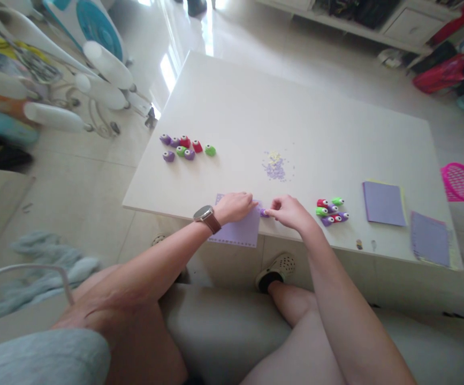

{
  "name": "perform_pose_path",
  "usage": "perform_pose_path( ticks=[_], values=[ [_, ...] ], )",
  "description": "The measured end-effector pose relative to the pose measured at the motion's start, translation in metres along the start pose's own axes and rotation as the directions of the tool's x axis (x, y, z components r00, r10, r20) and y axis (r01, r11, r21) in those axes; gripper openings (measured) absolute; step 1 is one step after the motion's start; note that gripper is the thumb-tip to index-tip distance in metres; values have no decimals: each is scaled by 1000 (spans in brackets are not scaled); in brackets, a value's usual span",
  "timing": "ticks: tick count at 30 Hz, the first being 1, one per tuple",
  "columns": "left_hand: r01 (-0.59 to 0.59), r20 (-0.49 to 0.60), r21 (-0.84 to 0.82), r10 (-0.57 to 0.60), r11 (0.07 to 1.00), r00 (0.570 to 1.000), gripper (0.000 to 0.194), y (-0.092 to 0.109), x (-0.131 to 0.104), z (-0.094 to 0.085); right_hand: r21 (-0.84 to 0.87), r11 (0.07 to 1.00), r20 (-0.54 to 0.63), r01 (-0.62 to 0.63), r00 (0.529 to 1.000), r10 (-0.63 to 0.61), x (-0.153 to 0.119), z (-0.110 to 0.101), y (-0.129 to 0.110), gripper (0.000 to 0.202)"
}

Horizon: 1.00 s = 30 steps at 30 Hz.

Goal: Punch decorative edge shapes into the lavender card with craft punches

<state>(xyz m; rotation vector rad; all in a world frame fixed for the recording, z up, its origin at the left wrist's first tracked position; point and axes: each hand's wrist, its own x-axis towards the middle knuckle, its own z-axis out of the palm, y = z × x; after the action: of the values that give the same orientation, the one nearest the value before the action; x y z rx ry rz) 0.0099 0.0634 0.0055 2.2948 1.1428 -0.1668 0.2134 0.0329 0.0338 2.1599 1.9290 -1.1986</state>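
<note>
A purple sheet of paper (240, 233) lies at the front edge of the white table, partly overhanging it, with small punched holes along its borders. My left hand (235, 207), with a watch on its wrist, rests flat over the sheet's upper part, its fingers stretched to the right. At the sheet's right edge sits a small purple craft punch (263, 213). My right hand (287, 212) is closed, thumb and fingertips on that punch. Beyond my hands lies a small pile of purple and yellow paper bits (275, 170).
Several coloured craft punches (184, 141) stand at the table's left, and another group (331, 209) right of my right hand. Farther right lie a purple paper stack (384, 203) and punched sheets (430, 239). A pink basket (461, 183) is beyond the table's right edge.
</note>
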Motion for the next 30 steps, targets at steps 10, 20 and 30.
perform_pose_path(
  ticks=[10, 20, 30],
  values=[
    [-10, -1, 39, 10, 999, 1000, 34, 0, 2, 4, -113, 980, 6, 163, 987, -164, 1, 9, -3, 17],
    [-8, -4, 20, 8, 1000, 1000, 26, 1, 0, 2, -332, 943, -13, 26, 999, -32, -3, -7, 10, 21],
    [-10, -14, 27, 11, 1000, 1000, 25, 0, 0, 5, 45, 982, 68, 183, 980, -186, 1, -4, 2, 26]
  ],
)
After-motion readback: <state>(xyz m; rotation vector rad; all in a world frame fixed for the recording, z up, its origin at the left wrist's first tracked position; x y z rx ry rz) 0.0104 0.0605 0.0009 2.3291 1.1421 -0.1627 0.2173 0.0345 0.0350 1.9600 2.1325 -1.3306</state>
